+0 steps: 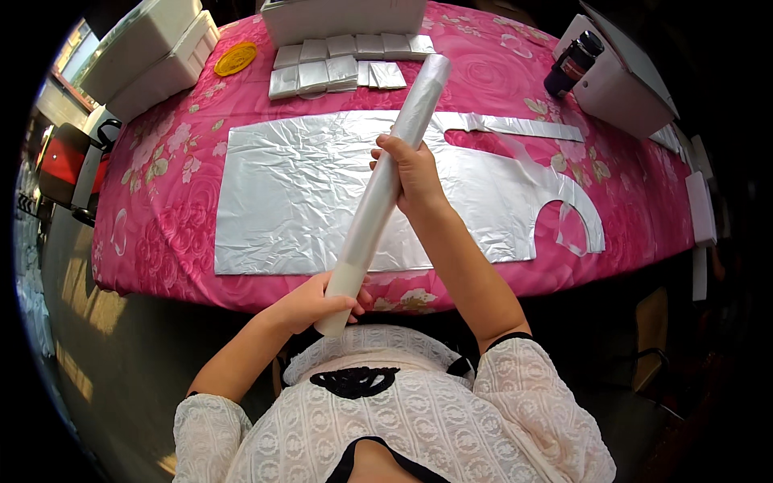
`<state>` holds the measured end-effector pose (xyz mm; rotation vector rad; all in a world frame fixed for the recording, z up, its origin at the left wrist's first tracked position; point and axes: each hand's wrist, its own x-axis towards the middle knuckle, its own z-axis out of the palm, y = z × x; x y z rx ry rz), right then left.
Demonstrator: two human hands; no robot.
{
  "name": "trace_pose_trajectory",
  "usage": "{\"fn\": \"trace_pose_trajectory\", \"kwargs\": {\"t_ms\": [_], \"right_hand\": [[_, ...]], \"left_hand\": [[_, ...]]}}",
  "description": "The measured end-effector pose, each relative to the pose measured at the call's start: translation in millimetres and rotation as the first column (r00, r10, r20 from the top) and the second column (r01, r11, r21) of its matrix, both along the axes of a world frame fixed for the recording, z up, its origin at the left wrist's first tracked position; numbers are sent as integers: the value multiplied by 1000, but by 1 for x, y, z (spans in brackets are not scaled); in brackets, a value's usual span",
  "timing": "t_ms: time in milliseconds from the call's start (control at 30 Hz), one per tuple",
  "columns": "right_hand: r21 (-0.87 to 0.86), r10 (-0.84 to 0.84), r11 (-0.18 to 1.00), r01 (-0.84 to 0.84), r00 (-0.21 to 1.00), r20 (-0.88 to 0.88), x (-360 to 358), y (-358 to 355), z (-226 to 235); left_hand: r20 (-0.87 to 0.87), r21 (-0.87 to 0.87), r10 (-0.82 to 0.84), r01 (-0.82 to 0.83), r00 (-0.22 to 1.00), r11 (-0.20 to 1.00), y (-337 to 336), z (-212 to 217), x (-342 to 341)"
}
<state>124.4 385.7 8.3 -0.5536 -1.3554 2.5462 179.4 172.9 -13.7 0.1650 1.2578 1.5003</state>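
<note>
I hold a long white roll of thin plastic film (407, 129) slanted over the table, its far end pointing up and right. My left hand (318, 299) grips its near end close to my chest. My right hand (412, 171) is wrapped around its middle. Under the roll a flat silvery plastic apron sheet (290, 193), with a neck cut-out and straps on the right, lies spread on the pink floral tablecloth (161, 225).
Several folded silvery squares (338, 68) lie in rows at the far side. A yellow round coil (236, 58) sits beside them. White foam boxes (149, 52) stand far left, a white box (624, 84) and dark bottle (572, 64) far right.
</note>
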Motion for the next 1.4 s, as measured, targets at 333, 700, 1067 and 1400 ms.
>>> {"fn": "trace_pose_trajectory", "kwargs": {"t_ms": [333,700,1067,1400], "right_hand": [[-149,-96,986,75,986,-137,13,32,0],[-155,-83,984,88,996,33,7,38,-50],[261,22,960,-104,954,298,20,143,-74],[401,331,740,-540,811,482,14,127,-61]], "left_hand": [[87,197,-192,172,978,965,30,11,-10],[-147,-156,-115,92,982,983,23,-22,-26],[88,-223,-208,223,974,949,-25,-45,-8],[70,-209,-154,165,986,964,-27,-48,3]]}}
